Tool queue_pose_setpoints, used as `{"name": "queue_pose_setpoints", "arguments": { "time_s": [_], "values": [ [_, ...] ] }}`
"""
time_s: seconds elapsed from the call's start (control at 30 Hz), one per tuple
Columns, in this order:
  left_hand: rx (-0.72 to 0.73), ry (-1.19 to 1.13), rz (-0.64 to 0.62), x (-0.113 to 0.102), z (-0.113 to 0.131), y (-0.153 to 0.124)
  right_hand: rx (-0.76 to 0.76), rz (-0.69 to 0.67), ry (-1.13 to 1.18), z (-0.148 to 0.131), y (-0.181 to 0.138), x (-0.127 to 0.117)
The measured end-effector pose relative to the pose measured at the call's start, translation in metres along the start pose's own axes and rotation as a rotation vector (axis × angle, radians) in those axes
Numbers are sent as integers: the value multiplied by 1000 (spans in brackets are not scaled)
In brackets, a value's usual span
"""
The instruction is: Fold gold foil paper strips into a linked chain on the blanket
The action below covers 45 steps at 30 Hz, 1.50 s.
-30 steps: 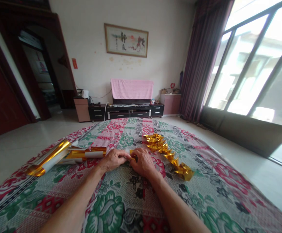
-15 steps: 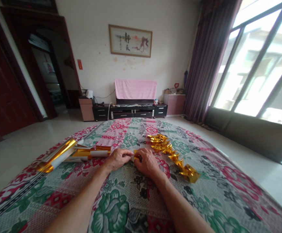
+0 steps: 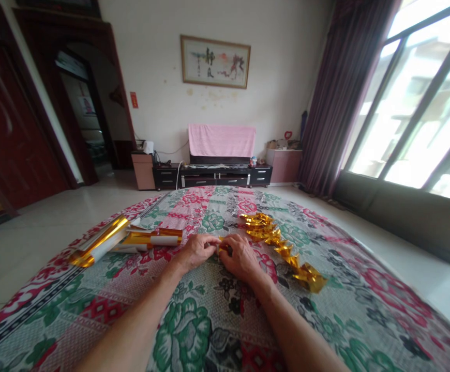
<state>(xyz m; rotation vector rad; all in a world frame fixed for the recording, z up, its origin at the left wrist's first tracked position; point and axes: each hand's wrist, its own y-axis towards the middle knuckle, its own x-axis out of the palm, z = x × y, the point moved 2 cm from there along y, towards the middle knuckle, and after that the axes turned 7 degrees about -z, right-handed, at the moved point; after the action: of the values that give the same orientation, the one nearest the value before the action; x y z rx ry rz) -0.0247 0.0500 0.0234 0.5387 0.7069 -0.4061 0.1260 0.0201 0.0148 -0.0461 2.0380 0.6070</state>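
My left hand (image 3: 197, 250) and my right hand (image 3: 242, 256) meet at the middle of a flower-patterned cloth (image 3: 194, 330), fingers pinched together on a small piece of gold foil paper (image 3: 222, 245) between them. A row of folded gold foil pieces (image 3: 277, 245) runs away to the right of my right hand. Left of my left hand lie several sheets of gold foil paper (image 3: 124, 240), partly curled, some showing a white back.
The cloth covers a round table. Beyond it is a tiled floor (image 3: 34, 232), a low black cabinet (image 3: 213, 176) with a pink cover over it, a framed picture (image 3: 214, 61) on the wall, a dark doorway on the left and large windows with curtains on the right.
Both hands stay pinched on the small gold piece, with only slight finger movement. The camera has turned a little to the left, so everything sits further right.
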Motion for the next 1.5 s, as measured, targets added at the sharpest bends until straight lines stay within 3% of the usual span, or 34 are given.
{"name": "queue_pose_setpoints", "arguments": {
  "time_s": [0.33, 0.63, 1.07, 1.33, 1.5],
  "values": [
    [82, 80, -2, 0, 9, 0, -6, -8, 1, 2, 1, 2],
    [126, 75, 8, 6, 2, 4, -6, -11, -3, 1, 1, 0],
    [103, 227, 80, 5, 3, 3, -33, 4, 26, 3, 2, 3],
    [187, 247, -28, -1, 3, -1, -32, 24, 14, 3, 1, 2],
    [200, 238, -29, -2, 1, -3, -21, 28, 11, 2, 1, 2]
  ]
}}
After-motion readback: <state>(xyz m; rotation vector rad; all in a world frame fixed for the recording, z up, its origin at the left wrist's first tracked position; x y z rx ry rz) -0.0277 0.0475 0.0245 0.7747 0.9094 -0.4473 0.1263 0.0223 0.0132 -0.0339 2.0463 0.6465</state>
